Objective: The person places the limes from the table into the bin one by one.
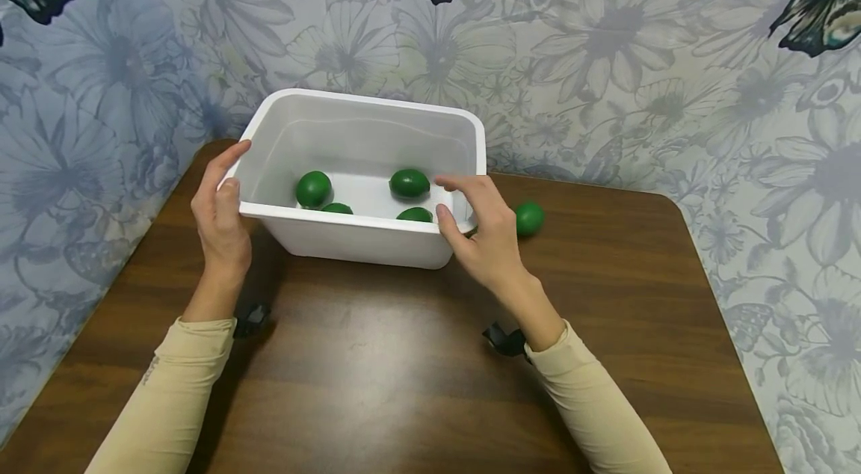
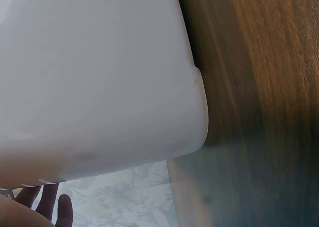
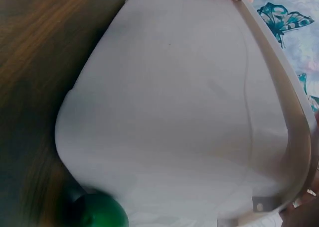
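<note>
A white plastic bin point(image 1: 350, 235) stands near the table's back edge, between both hands. Several dark green limes point(image 1: 409, 184) lie inside; its front wall partly hides two of them. My left hand point(image 1: 225, 216) grips the bin's left end, its thumb and a finger at the rim; in the left wrist view some fingers point(image 2: 47, 204) show past the bin's edge. My right hand point(image 1: 487, 235) holds the right end, with thumb and index finger reaching over the rim. Another lime point(image 1: 529, 219) rests on the table just right of that hand, and also shows beside the bin in the right wrist view.
The brown wooden table point(image 1: 377, 369) reaches back to a wall point(image 1: 605, 85) covered in flower and butterfly patterns. Dark straps with small devices point(image 1: 506, 340) sit at both wrists, close to the tabletop.
</note>
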Motion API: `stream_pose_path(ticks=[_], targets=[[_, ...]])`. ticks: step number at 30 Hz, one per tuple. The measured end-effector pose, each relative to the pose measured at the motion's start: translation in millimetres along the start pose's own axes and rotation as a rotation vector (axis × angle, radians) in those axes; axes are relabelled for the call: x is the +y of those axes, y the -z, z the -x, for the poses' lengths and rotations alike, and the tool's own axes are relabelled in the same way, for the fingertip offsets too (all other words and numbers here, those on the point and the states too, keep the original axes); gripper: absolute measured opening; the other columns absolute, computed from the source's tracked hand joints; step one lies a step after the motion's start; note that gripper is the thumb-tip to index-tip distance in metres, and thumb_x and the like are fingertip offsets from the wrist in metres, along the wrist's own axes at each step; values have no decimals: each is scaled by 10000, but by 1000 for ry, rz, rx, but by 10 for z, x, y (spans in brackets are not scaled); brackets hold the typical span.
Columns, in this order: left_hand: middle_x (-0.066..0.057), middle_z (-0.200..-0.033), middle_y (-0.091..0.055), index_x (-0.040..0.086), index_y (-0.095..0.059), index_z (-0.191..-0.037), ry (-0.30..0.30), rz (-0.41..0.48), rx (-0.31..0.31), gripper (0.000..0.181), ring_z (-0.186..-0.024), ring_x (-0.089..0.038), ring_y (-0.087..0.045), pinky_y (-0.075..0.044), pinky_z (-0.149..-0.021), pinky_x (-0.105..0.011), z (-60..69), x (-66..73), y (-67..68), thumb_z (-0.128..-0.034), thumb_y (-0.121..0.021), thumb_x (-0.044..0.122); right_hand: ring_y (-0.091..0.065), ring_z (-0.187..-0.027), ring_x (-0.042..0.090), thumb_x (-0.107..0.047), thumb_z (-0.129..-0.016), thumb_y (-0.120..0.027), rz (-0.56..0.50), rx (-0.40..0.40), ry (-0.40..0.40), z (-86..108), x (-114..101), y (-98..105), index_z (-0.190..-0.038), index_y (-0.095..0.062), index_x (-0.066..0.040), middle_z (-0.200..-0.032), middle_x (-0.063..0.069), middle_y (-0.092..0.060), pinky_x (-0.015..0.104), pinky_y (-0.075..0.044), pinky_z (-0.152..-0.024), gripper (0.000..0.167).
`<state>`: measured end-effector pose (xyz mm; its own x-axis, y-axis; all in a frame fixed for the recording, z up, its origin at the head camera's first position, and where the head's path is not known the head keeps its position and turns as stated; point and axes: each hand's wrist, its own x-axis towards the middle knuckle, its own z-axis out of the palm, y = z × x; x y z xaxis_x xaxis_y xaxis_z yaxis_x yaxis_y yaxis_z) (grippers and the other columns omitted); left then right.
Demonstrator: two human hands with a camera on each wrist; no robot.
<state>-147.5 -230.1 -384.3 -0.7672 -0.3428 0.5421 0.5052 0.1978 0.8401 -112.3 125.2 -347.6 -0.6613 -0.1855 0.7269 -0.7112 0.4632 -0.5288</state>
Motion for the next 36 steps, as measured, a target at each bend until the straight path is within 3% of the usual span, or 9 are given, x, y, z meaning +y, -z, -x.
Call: stream_pose_path(ticks=[5,11,16,22,27,31,36], targets=[[-136,-1381,-685,66,-704,-1368,-14,5,-10,523,-1185,-288,-632,-472,-899,-280,-5,5,-3,-963,-431,250,-675,-1160,281,-57,-952,-667,-40,156,-33,6,12,113,-1354,-636,16,-1277,126,-719,402,-533,-992,409],[-167,-1373,-683,48,-701,-1368,-39,24,-15,519,-1171,-317,-636,-480,-887,-280,-4,-7,3,-970,-442,260,-672,-1108,425,68,-935,-626,-68,288,-123,-35,-71,317,-1345,-552,153,-1272,296,-679,544,-541,-937,425],[-172,-1378,-678,50,-697,-1373,-36,27,-24,517,-1178,-312,-635,-482,-893,-282,-4,-18,2,-974,-441,254,-659,-1136,433,47,-928,-604,8,342,-225,-48,14,472,-1341,-557,126,-1296,277,-675,554,-534,-955,423],[-162,-1375,-683,47,-701,-1367,-37,27,-17,515,-1189,-305,-631,-478,-902,-280,-12,-17,-7,-970,-445,252,-627,-1199,440,81,-930,-619,51,321,-341,37,273,558,-1367,-567,86,-1334,267,-654,593,-503,-996,440],[-169,-1372,-684,39,-700,-1365,-42,30,-15,518,-1185,-308,-633,-480,-901,-283,-10,-2,-15,-967,-443,248,-635,-1236,337,49,-933,-658,105,288,-392,189,604,602,-1394,-578,21,-1364,166,-661,523,-508,-1027,469],[-174,-1363,-687,38,-702,-1361,-43,31,-8,521,-1176,-313,-633,-481,-895,-287,-6,8,-10,-966,-447,261,-634,-1255,310,-26,-940,-683,140,224,-447,276,775,630,-1409,-586,2,-1381,126,-657,475,-503,-1045,480],[-174,-1369,-683,36,-699,-1365,-40,35,-12,520,-1191,-322,-627,-481,-906,-292,-2,17,-12,-969,-450,262,-597,-1288,407,-111,-960,-699,191,95,-551,361,922,661,-1446,-568,7,-1435,183,-618,528,-482,-1071,518]])
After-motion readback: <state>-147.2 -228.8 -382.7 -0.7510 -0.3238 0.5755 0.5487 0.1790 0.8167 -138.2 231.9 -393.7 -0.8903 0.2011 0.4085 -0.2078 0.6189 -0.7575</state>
